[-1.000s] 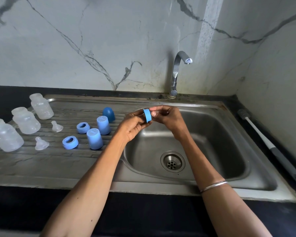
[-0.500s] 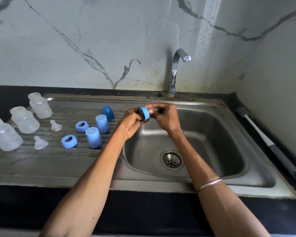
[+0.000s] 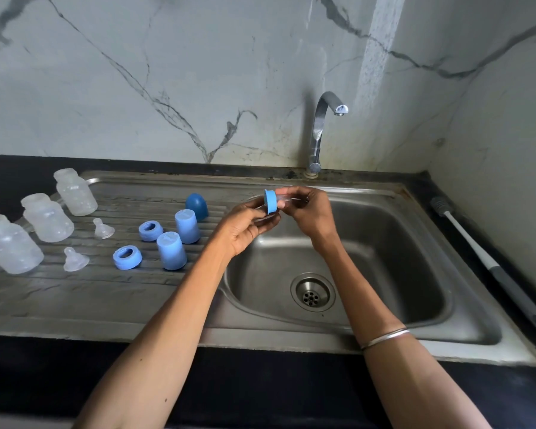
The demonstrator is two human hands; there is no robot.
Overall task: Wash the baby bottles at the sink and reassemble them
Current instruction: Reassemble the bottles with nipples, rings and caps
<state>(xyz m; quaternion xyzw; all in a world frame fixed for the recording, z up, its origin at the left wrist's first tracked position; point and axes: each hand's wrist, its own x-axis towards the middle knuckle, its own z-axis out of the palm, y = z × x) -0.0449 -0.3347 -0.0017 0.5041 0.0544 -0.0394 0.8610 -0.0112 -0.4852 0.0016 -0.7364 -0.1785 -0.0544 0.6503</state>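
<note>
Both hands (image 3: pixel 248 226) (image 3: pixel 307 212) pinch blue ring (image 3: pixel 270 201) over sink (image 3: pixel 384 243); bottles (image 3: pixel 45 216), caps (image 3: pixel 171 250) left.

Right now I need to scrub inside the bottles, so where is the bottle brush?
In the head view, the bottle brush lies on the dark counter at the far right, along the sink's right rim, near the side wall.

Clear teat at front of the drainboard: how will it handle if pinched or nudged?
The front teat looks like thin translucent silicone, so probably floppy and very light. It stands on its flange across the drainboard ridges; a nudge may tip it. If wet, likely slippery.
</note>
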